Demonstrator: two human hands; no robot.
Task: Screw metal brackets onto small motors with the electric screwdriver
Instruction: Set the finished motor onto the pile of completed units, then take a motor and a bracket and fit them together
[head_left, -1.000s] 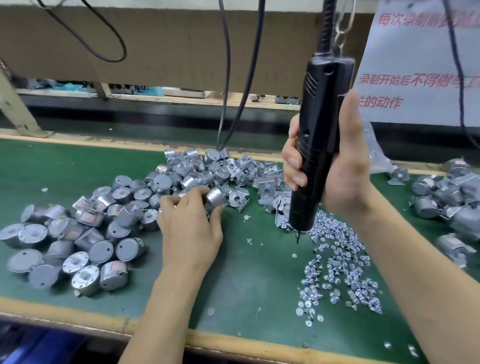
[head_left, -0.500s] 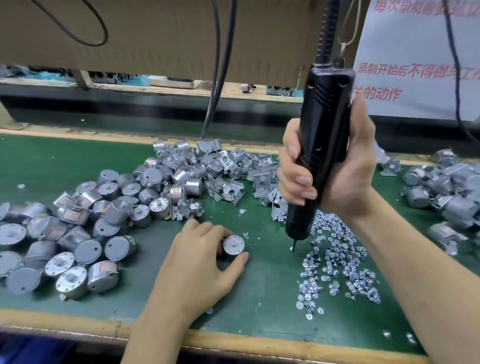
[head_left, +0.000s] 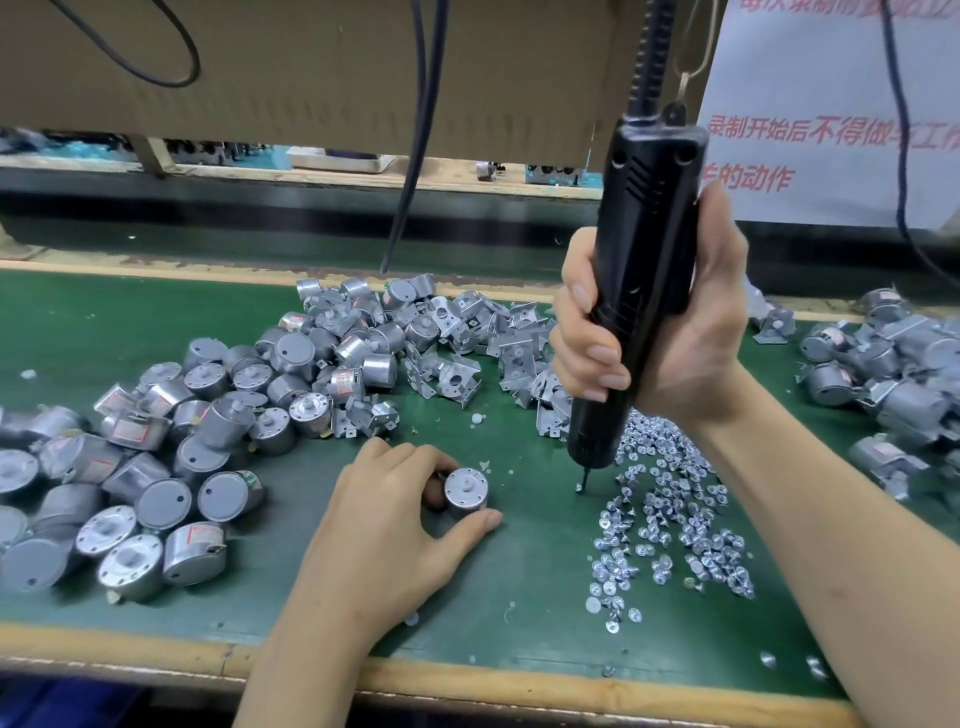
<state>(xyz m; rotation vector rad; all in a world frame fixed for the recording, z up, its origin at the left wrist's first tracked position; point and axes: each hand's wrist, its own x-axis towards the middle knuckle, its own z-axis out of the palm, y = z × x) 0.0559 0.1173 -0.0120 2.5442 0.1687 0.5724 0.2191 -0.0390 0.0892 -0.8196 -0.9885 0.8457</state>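
Note:
My left hand (head_left: 387, 525) holds a small silver motor (head_left: 466, 489) upright on the green mat, shaft end up, between thumb and fingers. My right hand (head_left: 670, 338) grips the black electric screwdriver (head_left: 636, 291), which hangs nearly upright from a coiled cable. Its bit tip (head_left: 582, 482) touches a screw at the left edge of the pile of loose screws (head_left: 670, 519), to the right of the motor. Metal brackets (head_left: 457, 358) lie heaped behind the hands.
A big pile of bare motors (head_left: 171, 447) fills the left of the green mat (head_left: 519, 597). More motors, some with brackets, lie at the right (head_left: 893, 384). Black cables (head_left: 415, 130) hang over the middle. The table's wooden front edge (head_left: 467, 686) runs below.
My left hand took a motor from the pile and brought it down to the open mat near me. The screwdriver came down, its bit now at the screw pile's edge.

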